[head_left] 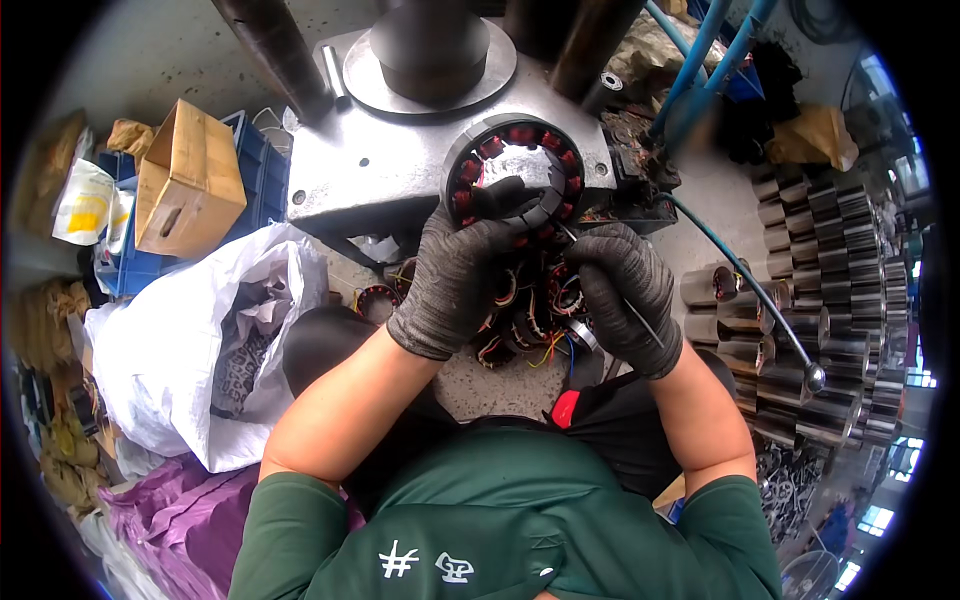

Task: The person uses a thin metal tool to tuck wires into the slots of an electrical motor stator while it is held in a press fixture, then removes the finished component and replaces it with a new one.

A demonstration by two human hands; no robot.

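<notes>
Head view, left hand (455,275) gripping stator (515,170), steel cylinders (830,300) nearby

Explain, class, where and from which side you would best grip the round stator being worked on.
Grip the stator by its outer steel rim, from the lower left, as the left hand does. Its ring shape gives a firm edge there, keeps fingers off the red windings inside, and leaves the face free for the right hand with its thin tool.

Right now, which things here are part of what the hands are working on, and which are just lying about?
In hand:
- wound stator ring, gripped by the left hand
- thin metal tool, held in the right hand against the ring
- pile of stators below the hands

Lying about:
- cardboard box
- white sack
- stacked metal cylinders
- blue hose
</notes>
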